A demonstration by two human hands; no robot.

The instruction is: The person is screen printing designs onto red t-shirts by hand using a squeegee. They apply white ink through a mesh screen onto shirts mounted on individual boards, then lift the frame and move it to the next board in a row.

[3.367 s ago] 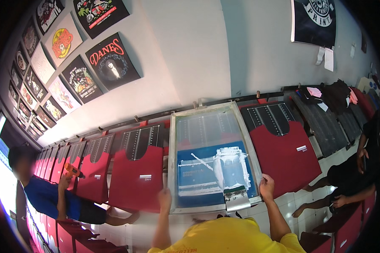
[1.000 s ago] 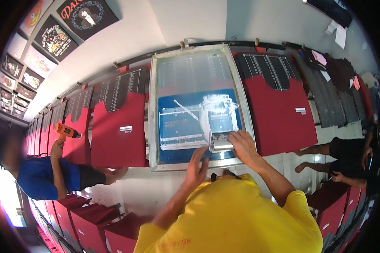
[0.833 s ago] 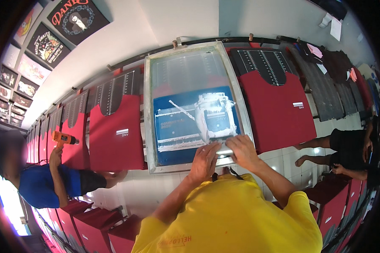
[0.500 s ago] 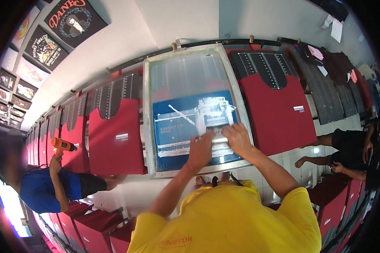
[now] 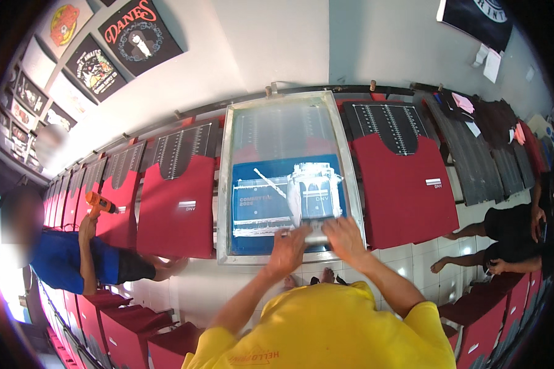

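Both my hands are closed on a squeegee [image 5: 316, 235] with a pale metallic handle, resting on a printing screen close to its near edge. My left hand [image 5: 288, 249] grips its left end and my right hand [image 5: 345, 238] its right end. The screen has a metal frame [image 5: 223, 203] and a mesh with a blue stencil area [image 5: 271, 166]. White ink [image 5: 294, 200] is smeared above the squeegee and in streaks to the left. Part of the squeegee is hidden by my fingers.
Red shirts lie on black boards either side: one shirt [image 5: 400, 190] right, another [image 5: 172, 215] left. At left a person in blue [image 5: 68, 261] holds an orange heat gun [image 5: 100, 202]. Someone in black shorts [image 5: 508, 224] is at right. More red shirts [image 5: 126, 329] are behind me.
My hands have drawn the squeegee toward me, to near the screen's near edge. The stencil's window now shows beyond it. The view has tilted up somewhat.
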